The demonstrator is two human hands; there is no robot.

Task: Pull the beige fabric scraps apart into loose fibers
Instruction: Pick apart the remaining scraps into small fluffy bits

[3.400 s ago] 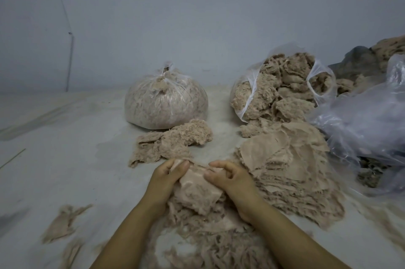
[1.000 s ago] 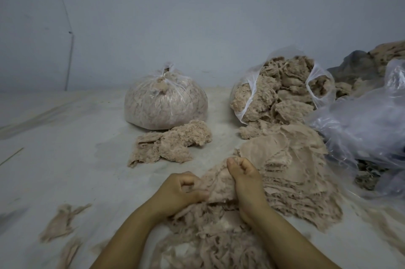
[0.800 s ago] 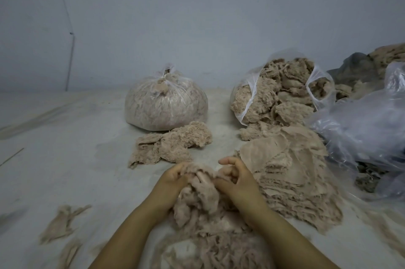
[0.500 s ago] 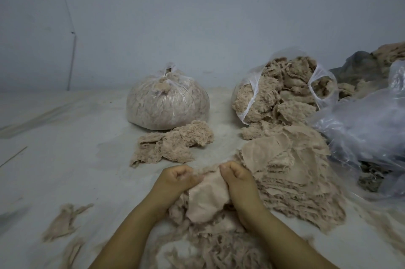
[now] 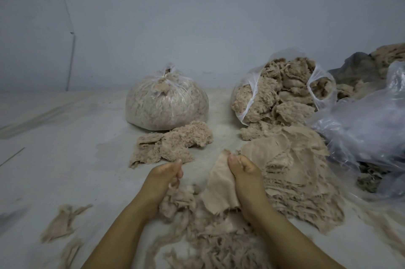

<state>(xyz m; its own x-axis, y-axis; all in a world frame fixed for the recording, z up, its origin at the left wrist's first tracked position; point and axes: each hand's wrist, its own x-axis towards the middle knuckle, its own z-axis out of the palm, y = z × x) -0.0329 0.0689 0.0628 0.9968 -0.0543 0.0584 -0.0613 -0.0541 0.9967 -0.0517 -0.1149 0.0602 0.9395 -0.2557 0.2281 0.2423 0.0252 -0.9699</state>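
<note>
A beige fabric scrap (image 5: 220, 183) was held up by the right hand (image 5: 245, 172), its grip clamped on the scrap's upper edge, with the cloth hanging down past the wrist. A frayed tuft of fibers (image 5: 177, 197) was pinched in the curled fingers of the left hand (image 5: 165, 175), so that grip too was clamped. The two hands were set apart, with a gap between them. Under the forearms a loose heap of pulled fibers (image 5: 214, 238) was spread on the pale floor (image 5: 65, 159). Just right of the right hand a layered stack of scraps (image 5: 295, 172) was piled. Farther back, a small pile of fluffed fibers (image 5: 173, 142) was lying in front of a tied clear bag (image 5: 166, 104) packed with fibers. An open bag (image 5: 282, 91) stuffed with frayed material was leaning beside it, and crumpled clear plastic (image 5: 361, 126) was bunched at the right edge. A few stray shreds (image 5: 63, 222) were scattered at the lower left
</note>
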